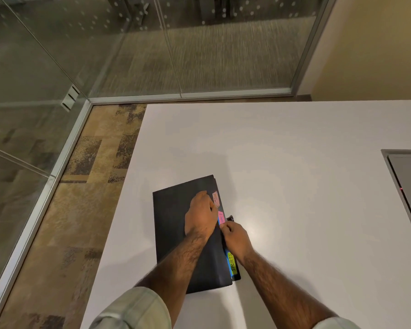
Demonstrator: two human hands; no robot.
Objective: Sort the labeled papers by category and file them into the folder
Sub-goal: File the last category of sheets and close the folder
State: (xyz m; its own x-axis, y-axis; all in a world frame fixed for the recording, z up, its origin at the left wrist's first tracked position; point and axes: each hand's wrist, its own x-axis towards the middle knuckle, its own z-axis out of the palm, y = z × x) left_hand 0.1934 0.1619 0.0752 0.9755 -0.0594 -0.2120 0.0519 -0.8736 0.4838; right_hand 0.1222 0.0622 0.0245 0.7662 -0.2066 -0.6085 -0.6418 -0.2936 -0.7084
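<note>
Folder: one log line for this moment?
folder shut on table | left hand pressing cover | right hand at pink tab

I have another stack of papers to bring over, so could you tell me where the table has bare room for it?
The white table is bare beyond the black folder, up to its far edge, and rightward to the grey inset panel. It is crowded only around the folder, where the left hand and right hand work at the tabs.

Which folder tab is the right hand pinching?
The pink tab, the middle one along the black folder's right edge. The right hand meets its near end; the peach tab and yellow-green tab are untouched by it.
</note>
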